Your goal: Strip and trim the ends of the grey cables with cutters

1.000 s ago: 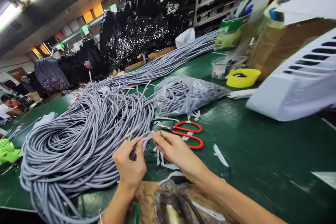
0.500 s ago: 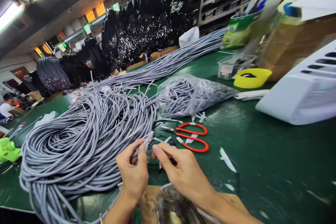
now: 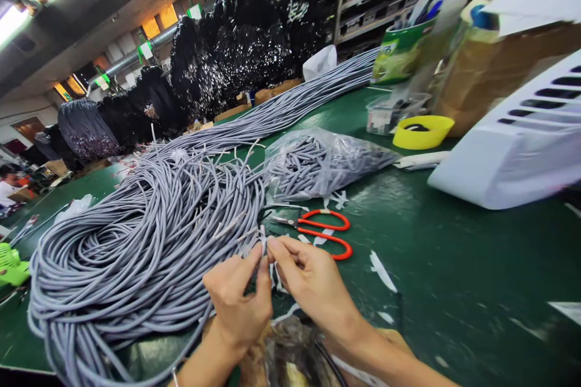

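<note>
Both grips are narrow, with the left hand [image 3: 240, 297] and right hand [image 3: 315, 281] meeting fingertip to fingertip around a pale strip [image 3: 263, 237], held up beside the gray cable pile [image 3: 145, 248]. Red-handled scissors [image 3: 313, 233] lie on the green counter [image 3: 458, 254] just beyond the right hand.

Open tabletop [image 3: 454, 242] lies right of the scissors [image 3: 313, 232] — coiled cables [image 3: 149, 254] block the left.
</note>
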`<state>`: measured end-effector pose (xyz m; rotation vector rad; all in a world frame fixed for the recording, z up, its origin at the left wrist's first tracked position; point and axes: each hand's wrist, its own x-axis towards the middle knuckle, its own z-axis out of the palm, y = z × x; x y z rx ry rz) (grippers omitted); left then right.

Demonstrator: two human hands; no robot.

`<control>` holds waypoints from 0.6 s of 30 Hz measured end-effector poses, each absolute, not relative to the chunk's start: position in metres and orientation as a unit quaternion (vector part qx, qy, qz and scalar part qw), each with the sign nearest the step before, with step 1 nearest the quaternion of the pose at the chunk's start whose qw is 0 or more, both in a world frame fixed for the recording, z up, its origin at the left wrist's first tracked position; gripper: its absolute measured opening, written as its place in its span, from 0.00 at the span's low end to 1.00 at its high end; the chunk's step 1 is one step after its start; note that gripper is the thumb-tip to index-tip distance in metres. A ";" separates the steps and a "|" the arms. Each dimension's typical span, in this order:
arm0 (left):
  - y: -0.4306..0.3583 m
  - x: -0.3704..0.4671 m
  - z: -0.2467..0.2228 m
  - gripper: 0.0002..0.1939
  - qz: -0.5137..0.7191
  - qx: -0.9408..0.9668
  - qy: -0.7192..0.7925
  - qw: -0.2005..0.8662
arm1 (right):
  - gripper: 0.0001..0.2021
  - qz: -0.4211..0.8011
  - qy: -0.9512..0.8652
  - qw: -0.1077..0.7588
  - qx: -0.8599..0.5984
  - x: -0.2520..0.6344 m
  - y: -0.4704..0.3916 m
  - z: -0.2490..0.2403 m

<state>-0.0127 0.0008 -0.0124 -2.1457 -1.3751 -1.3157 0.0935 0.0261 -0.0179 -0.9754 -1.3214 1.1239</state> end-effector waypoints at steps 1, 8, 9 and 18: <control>0.001 -0.012 -0.012 0.11 -0.443 -0.748 -0.468 0.156 | 0.19 0.506 -0.532 0.544 -0.406 0.094 0.028 -0.018; 0.002 -0.010 -0.008 0.12 -0.414 -0.767 -0.443 0.210 | 0.25 0.701 -0.347 0.519 -0.344 0.099 0.034 -0.007; 0.002 -0.009 -0.007 0.12 -0.416 -0.768 -0.440 0.211 | 0.25 0.707 -0.334 0.521 -0.343 0.100 0.034 -0.004; -0.001 -0.008 -0.003 0.10 -0.399 -0.756 -0.420 0.305 | 0.24 0.685 -0.389 0.523 -0.325 0.108 0.035 0.005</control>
